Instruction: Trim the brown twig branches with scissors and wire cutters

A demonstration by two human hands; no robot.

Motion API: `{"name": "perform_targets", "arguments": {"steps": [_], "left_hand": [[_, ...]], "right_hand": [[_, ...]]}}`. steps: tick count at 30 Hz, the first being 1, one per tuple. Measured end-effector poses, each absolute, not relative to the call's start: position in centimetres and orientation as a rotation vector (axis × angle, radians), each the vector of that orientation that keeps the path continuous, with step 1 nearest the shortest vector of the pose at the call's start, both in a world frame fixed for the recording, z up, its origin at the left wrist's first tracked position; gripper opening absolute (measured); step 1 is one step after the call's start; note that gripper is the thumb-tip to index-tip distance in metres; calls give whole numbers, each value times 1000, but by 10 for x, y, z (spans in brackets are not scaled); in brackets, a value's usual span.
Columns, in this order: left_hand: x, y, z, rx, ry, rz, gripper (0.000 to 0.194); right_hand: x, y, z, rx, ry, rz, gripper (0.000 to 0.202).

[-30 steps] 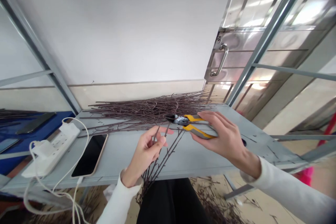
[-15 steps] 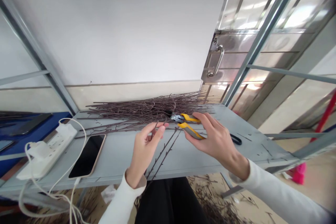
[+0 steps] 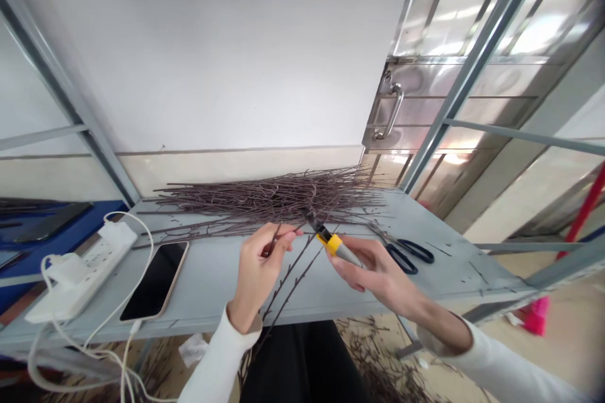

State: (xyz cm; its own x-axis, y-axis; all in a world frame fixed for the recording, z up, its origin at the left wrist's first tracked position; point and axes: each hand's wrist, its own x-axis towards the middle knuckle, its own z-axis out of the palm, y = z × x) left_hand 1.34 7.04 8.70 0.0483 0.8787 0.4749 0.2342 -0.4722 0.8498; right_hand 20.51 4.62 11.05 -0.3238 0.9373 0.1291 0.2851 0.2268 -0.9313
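The left hand (image 3: 265,255) was closed in a pinch on at least one thin, dark twig (image 3: 273,241), thumb against the bent fingers. At its three o'clock, the right hand (image 3: 373,267) was wrapped around the yellow-and-grey handles of the pliers (image 3: 336,248), whose dark head pointed toward ten o'clock, close to the left fingertips; whether the jaws were parted could not be told from that angle. Two longer twigs (image 3: 289,289) slanted between the hands from one o'clock down toward seven, over the near edge of the grey table (image 3: 217,277). The twig pile (image 3: 259,195) lay at twelve o'clock along the wall side. Dark-handled scissors (image 3: 401,253) rested near the right hand at its two o'clock. Near nine o'clock from the left hand lay a phone (image 3: 155,280), with a white power strip (image 3: 70,293) beyond it.
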Motion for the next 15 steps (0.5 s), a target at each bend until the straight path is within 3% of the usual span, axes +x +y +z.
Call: {"name": "perform_targets", "arguments": {"steps": [9,12,15], "left_hand": [[17,65,98,1824,1098,1337,23],[19,63,99,1870,1111,1343,22],[21,60,99,1944,1162,1394,20]], "right_hand": [[196,34,84,-823,-1223,1841,37],[199,34,81,-816,-1256,1810,39],[209,38,87,-890,-1505,1554,37]]}}
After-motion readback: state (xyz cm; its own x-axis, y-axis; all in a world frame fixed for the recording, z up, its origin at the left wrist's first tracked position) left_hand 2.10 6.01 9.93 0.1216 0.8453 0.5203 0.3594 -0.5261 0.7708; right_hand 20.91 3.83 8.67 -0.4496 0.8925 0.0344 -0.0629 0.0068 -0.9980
